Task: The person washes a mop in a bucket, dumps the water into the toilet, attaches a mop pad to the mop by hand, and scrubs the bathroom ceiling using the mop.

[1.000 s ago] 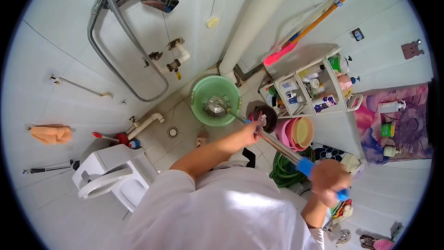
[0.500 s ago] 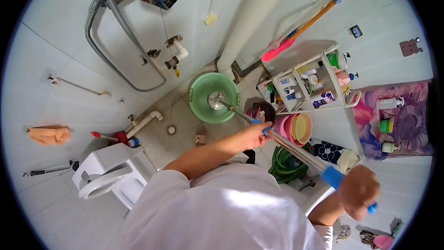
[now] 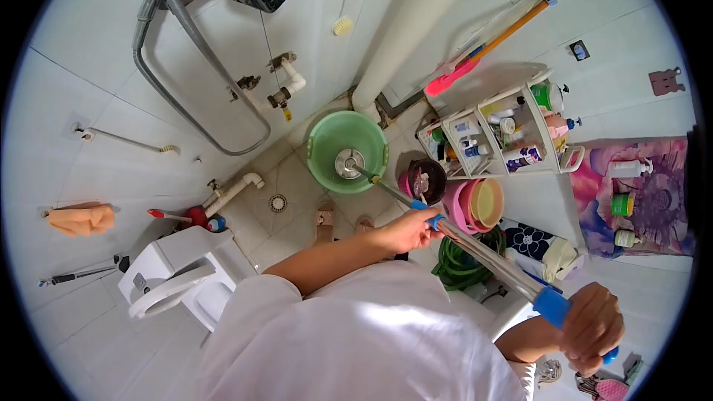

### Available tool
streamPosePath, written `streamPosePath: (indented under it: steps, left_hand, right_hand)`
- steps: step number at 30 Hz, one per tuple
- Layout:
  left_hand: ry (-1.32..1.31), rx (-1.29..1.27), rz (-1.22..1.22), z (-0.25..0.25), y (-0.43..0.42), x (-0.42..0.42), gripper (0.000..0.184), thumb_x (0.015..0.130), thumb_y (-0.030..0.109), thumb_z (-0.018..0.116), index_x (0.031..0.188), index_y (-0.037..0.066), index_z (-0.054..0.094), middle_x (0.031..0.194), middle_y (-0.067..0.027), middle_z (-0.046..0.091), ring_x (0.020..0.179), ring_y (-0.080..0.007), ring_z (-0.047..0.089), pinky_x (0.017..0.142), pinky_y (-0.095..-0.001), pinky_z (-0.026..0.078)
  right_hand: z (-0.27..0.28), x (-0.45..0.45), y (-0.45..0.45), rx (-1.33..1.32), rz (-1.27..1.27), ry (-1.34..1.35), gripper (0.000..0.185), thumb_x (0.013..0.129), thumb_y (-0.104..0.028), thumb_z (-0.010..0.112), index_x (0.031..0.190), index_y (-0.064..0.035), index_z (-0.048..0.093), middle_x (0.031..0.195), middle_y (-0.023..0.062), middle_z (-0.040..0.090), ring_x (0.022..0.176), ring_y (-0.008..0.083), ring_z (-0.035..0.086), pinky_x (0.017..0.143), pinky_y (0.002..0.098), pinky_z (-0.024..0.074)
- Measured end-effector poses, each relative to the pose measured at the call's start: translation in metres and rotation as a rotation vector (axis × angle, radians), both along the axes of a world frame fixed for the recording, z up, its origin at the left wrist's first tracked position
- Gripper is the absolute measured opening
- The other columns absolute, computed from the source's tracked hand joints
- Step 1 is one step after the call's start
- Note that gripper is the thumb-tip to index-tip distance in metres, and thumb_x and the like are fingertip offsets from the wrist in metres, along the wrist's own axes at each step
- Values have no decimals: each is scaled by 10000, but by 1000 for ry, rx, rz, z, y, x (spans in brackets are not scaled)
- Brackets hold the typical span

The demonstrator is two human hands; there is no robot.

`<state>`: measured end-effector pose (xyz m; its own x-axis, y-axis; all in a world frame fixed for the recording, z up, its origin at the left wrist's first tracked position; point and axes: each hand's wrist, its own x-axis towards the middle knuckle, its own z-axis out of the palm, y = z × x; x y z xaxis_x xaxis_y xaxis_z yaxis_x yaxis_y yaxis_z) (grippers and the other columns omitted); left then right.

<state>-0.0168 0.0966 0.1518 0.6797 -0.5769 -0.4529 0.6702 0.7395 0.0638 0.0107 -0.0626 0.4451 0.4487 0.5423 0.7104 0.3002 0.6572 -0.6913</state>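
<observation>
A mop with a long metal pole (image 3: 490, 256) and blue grip sections slants across the view. Its round metal head (image 3: 349, 164) sits inside a green basin (image 3: 380, 132) on the tiled floor. My left hand (image 3: 411, 229) is closed around the middle of the pole, by a blue collar. At the pole's upper end, my right hand (image 3: 594, 324) wraps the blue grip, whose tip pokes out past my fingers. Whether the basin holds water, I cannot tell.
A white shelf rack (image 3: 494, 130) with several bottles stands to the right. Near it are a dark bucket (image 3: 438, 172), pink and yellow basins (image 3: 486, 204) and a coiled green hose (image 3: 464, 263). A white toilet (image 3: 178, 275) is at left; a floor drain (image 3: 277, 203) lies ahead.
Both hands and the upper pole have shifted slightly right and down. My right hand, blurred before, is now sharp. My sandalled feet show more clearly. The mop head remains in the green basin.
</observation>
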Motion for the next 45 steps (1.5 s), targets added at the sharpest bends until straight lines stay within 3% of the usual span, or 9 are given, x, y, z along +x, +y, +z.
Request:
streamPosePath:
  steps: [6,12,14,16,31,36,39,42,45]
  left_hand:
    - [213,135,152,-117,2,31,210,844,362,566,806,159,530,709,-6,574,604,-97,548,419,-212,303]
    - [101,75,55,-33,14,5,222,867,366,548,749,180,515,664,34,550,558,-92,465,458,-217,309]
    - [133,54,97,-53,3,9,232,866,380,547,745,184,516,661,34,553,558,-91,466,457,-221,306]
    - [152,124,177,-104,3,16,253,859,414,550,738,194,516,660,38,560,561,-88,465,459,-231,309]
    - [335,170,235,-165,-41,-8,560,825,592,501,1041,78,455,924,-86,613,782,-199,554,668,-309,452]
    - [611,334,500,-309,-137,1,261,858,243,558,991,39,465,835,-106,572,652,-186,551,522,-322,419]
    - [605,561,438,-198,-143,-26,135,854,119,501,946,21,495,773,-93,543,607,-175,548,472,-326,389]
    - [633,714,407,-172,-170,-42,101,848,102,500,885,8,505,796,-97,574,595,-182,572,450,-317,402]
    - [531,888,149,-158,-188,-63,126,857,118,493,870,-6,507,797,-123,607,609,-201,600,476,-321,451]
  right_hand:
    - [-80,1,51,-133,-383,130,317,687,-147,656,511,-118,394,476,5,523,335,131,442,422,261,403]
    - [-45,-13,32,-146,-206,-24,386,687,-174,670,506,-127,332,390,-24,431,291,125,400,325,223,326]
    - [-73,-17,28,-360,-920,-136,364,738,-188,652,525,-139,361,397,-36,435,306,112,426,356,230,372]
    - [-80,-1,51,-222,-313,37,316,771,-197,642,566,-137,409,415,-41,459,327,104,455,396,245,398]
    - [-15,-90,-52,138,-470,203,153,728,-87,523,631,-127,412,479,-23,483,410,76,441,565,277,415]
    - [10,-144,-122,177,-538,121,258,749,-100,587,588,-140,388,448,-37,479,417,33,468,566,186,423]
    - [10,-180,-185,55,-848,57,168,789,-81,634,716,-64,483,636,35,600,604,87,580,651,217,462]
    - [9,-223,-229,-389,-2358,-622,204,844,53,547,1042,79,504,1054,197,579,982,239,554,884,362,447]
    - [-20,-273,-220,-718,-2138,-533,225,849,27,549,1066,15,492,1110,193,557,1037,261,526,934,382,417]
